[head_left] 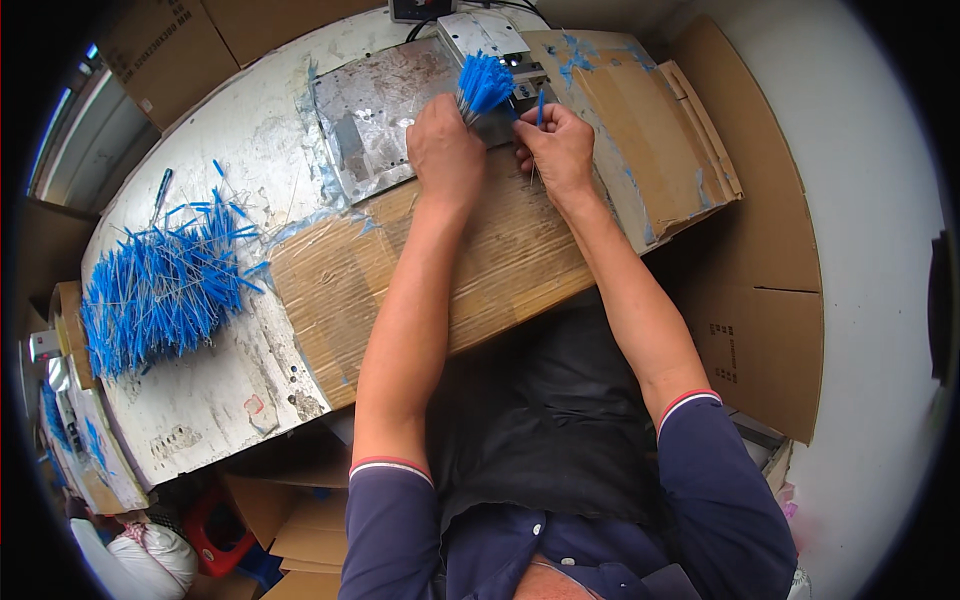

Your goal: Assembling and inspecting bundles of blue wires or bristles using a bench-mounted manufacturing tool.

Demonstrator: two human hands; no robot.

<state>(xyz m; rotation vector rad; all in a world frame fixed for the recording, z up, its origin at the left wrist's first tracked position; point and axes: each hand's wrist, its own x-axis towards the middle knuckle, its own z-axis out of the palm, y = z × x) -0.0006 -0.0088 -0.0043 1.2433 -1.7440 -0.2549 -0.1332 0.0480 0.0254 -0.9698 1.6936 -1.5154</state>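
Note:
My left hand (pixel 445 148) is closed round a bundle of thin metal rods with blue plastic ends (pixel 486 82), the blue ends fanning out above the fist. Close beside it on the right, my right hand (pixel 560 148) pinches a single blue-ended rod (pixel 541 108), whose thin metal part shows below the fingers. Just beyond both hands is a small metal machine (pixel 527 78), partly hidden by the bundle and fingers. A large pile of the same blue-ended rods (pixel 175 285) lies on the table at the left.
A metal plate (pixel 375 100) lies on the worn white table (pixel 230 370). Flat cardboard (pixel 330 290) covers the table's front edge. A cardboard piece (pixel 655 130) lies at the right, near tall cardboard sheets (pixel 760 340). A pen-like tool (pixel 163 190) is behind the pile.

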